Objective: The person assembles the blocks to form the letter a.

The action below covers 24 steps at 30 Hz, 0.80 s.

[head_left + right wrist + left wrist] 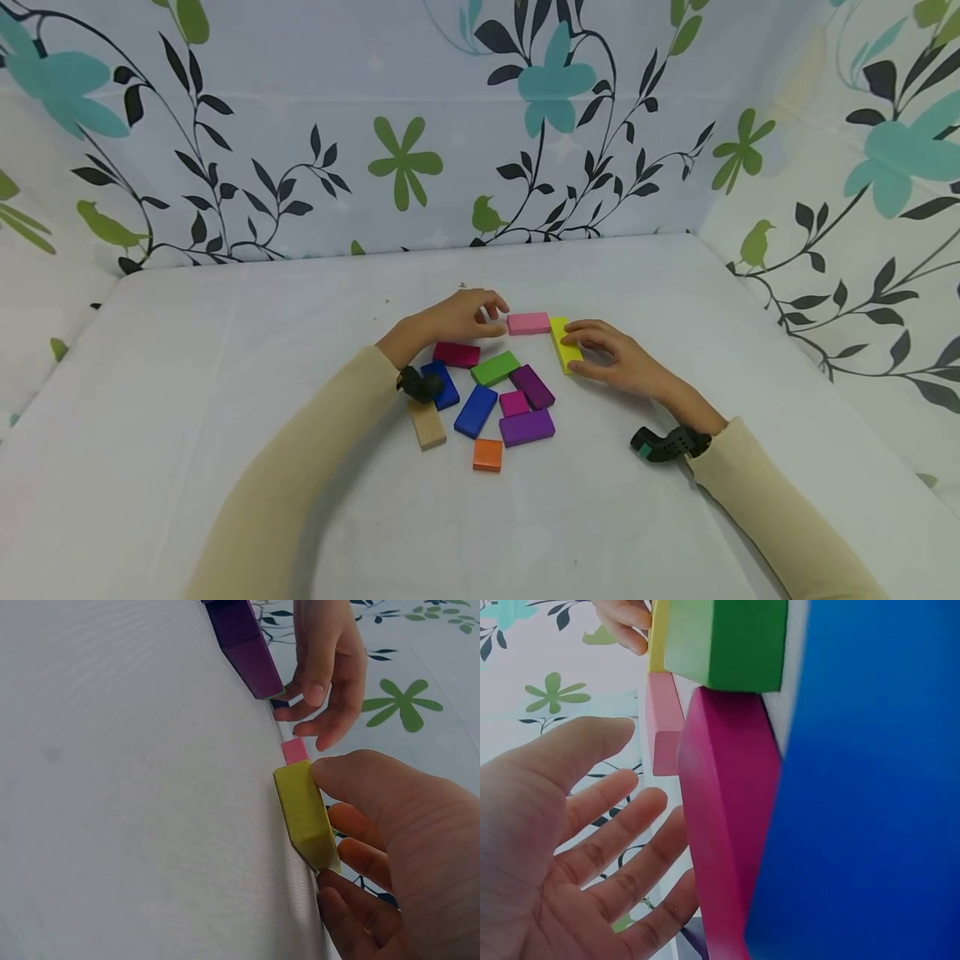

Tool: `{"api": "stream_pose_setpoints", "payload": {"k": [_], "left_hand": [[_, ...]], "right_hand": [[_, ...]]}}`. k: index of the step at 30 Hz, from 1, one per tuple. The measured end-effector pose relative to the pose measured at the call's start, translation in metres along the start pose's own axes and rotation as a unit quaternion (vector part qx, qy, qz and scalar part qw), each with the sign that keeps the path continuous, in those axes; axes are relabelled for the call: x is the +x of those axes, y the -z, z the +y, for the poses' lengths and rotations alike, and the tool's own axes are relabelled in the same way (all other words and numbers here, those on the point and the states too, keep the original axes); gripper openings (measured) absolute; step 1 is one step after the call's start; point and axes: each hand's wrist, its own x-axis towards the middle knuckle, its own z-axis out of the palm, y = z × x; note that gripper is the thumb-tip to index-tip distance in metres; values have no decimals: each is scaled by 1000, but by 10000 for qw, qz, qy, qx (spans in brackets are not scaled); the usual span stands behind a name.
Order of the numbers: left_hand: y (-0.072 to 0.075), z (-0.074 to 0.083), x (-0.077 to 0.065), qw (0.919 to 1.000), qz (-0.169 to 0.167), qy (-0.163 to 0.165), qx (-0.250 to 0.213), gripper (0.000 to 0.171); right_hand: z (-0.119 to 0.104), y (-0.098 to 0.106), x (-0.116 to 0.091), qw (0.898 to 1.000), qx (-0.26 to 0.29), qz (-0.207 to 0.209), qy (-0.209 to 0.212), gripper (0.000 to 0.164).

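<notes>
Near the middle of the table, my right hand [618, 358] holds a yellow block [564, 343], thumb by one end and fingers by the other. The far end of that block meets a pink block [528, 323], as the head view has it. Left of the pink block hovers my left hand [461, 317], its fingers spread and loosely bent around nothing. In the left wrist view its palm [525, 847] faces the pink block [666, 742] and a dark pink block [724, 817]. Just below that hand lie the dark pink block and a green block [495, 367].
Two blue blocks [476, 411], two purple blocks [527, 427], a small magenta block [514, 404], a wooden block [427, 426] and an orange block [487, 455] lie clustered nearer me. A white cloth covers the table [585, 525]; a patterned curtain [300, 100] hangs behind.
</notes>
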Motion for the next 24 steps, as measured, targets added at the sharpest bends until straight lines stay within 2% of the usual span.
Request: {"api": "stream_pose_setpoints", "payload": {"k": [5,14,24], "left_hand": [[-1,-2,-3,9999,-12,-123,-43,37],[0,-5,-17,9996,93,-273,21,31],[0,-6,-29,9995,68,-257,166,28]], "right_hand": [[0,1,-2,10000,-24,10,8,35],[1,2,0,10000,-34,20,31,36],[0,0,0,10000,66,-14,-3,38]]}}
